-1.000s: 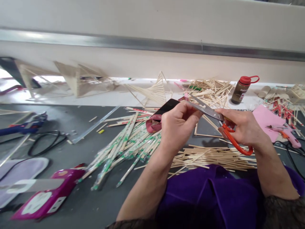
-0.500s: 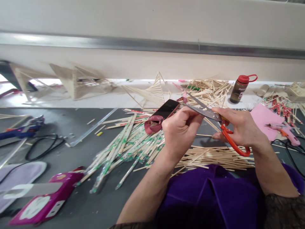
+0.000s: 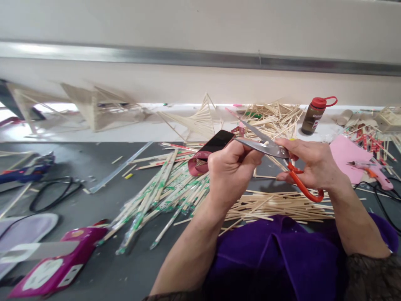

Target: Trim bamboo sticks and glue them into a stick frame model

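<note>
My right hand (image 3: 313, 163) grips a pair of scissors (image 3: 296, 177) with orange handles, their metal blades parted and pointing left. Close by, my left hand (image 3: 230, 169) is closed, with thumb and fingers pinched on a thin wooden stick (image 3: 266, 143). The stick's pale end shows between the blades; the rest is mostly covered by fingers and scissors. Below both hands lies a pile of bare wooden sticks (image 3: 282, 207). Left of my left hand, chopsticks in green-printed wrappers (image 3: 169, 196) are heaped on the dark table. A phone (image 3: 217, 141) and a reddish strap (image 3: 198, 164) lie behind that hand.
Stick-built models (image 3: 196, 121) stand along the back ledge. More loose sticks (image 3: 275, 115) and a red-capped bottle (image 3: 313, 116) are behind my hands. A pink glue gun (image 3: 377, 175) lies right, a blue one (image 3: 29, 171) left, both near black cords. A magenta package (image 3: 59, 261) lies front left.
The scissors have tilted slightly and their blades look a little wider apart around the stick's end. Both hands keep nearly the same place; the whole view has shifted slightly.
</note>
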`<state>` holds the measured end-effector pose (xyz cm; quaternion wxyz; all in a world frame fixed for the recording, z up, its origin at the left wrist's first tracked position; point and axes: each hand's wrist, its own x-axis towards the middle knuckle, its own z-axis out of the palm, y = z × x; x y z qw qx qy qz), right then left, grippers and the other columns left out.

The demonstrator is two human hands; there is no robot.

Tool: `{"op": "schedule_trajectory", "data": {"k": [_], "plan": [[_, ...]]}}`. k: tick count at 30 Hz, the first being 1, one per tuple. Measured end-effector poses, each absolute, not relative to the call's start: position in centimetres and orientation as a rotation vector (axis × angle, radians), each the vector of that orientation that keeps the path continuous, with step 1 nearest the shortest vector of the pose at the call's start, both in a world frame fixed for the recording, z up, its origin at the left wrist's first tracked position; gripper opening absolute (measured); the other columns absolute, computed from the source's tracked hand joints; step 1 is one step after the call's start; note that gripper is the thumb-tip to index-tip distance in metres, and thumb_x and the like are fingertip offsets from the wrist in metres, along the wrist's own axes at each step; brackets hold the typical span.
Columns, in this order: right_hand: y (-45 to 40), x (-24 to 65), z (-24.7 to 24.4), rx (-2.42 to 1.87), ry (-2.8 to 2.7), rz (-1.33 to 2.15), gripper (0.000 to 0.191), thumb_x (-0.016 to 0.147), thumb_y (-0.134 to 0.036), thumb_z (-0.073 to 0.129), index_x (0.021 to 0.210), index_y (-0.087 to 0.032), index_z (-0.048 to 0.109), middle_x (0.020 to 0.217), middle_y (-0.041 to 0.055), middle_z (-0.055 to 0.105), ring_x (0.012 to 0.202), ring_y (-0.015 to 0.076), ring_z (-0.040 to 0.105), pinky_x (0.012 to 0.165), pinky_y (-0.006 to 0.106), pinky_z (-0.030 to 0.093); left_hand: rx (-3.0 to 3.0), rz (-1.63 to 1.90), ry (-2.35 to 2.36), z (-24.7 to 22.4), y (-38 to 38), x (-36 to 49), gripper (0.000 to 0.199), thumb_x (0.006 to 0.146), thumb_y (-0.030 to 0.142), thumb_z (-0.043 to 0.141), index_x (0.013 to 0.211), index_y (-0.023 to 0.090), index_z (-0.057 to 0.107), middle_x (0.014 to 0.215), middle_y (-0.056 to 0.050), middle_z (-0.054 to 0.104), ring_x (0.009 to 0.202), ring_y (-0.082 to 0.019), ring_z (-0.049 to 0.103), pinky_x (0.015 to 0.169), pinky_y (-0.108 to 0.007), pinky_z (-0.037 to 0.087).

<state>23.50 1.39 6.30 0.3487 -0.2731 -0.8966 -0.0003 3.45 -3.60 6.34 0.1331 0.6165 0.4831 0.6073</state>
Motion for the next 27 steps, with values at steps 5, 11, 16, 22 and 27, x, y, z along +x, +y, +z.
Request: {"op": "schedule_trajectory", "data": {"k": [5,11,16,22,27], "plan": [[1.4,23.7,6.5,-0.687,-2.342,0.083,0.07,0.084,-0.069,0.059,0.125,-0.012,0.067,0.082,0.0056,0.073,0.065,0.0154,0.062,0.06,0.028,0.046,1.682,1.673,1.402,7.1,-4.0,3.5,0.015,0.083,0.027,0.067,0.069,0.021,0.067,0.059,0.002,0.064,0.054,-0.011,0.054,0.044,-0.022,0.035],[1.2,24.2,6.8,-0.657,-2.387,0.189,0.067,0.082,-0.064,0.066,0.126,-0.013,0.066,0.085,0.0056,0.073,0.068,0.0155,0.063,0.063,0.029,0.047,1.346,1.48,1.117,7.8,-3.9,3.2,0.019,0.073,0.035,0.077,0.068,0.019,0.068,0.049,0.003,0.054,0.041,-0.007,0.039,0.038,-0.022,0.024],[0.8,24.6,7.3,-0.679,-2.426,0.226,0.066,0.078,-0.056,0.074,0.127,-0.011,0.066,0.092,0.0079,0.075,0.071,0.0171,0.065,0.063,0.03,0.048,1.187,1.269,0.954,8.0,-3.4,2.5,0.028,0.066,0.037,0.082,0.061,0.017,0.062,0.046,0.004,0.051,0.035,-0.004,0.029,0.035,-0.02,0.016],[0.9,24.4,7.2,-0.779,-2.417,0.118,0.062,0.078,-0.055,0.073,0.124,-0.014,0.067,0.088,0.0062,0.075,0.067,0.0167,0.063,0.061,0.03,0.046,1.349,1.427,1.154,7.4,-3.2,3.1,0.011,0.073,0.028,0.072,0.074,0.019,0.067,0.055,0.003,0.061,0.039,-0.006,0.043,0.036,-0.02,0.028],[0.7,23.7,6.9,-0.834,-2.373,0.093,0.06,0.079,-0.057,0.07,0.122,-0.014,0.068,0.079,0.0037,0.072,0.062,0.0154,0.061,0.06,0.028,0.045,1.609,1.719,1.462,6.5,-3.3,4.0,0.004,0.078,0.024,0.07,0.079,0.02,0.07,0.061,0.004,0.063,0.05,-0.008,0.048,0.045,-0.022,0.038]]}}
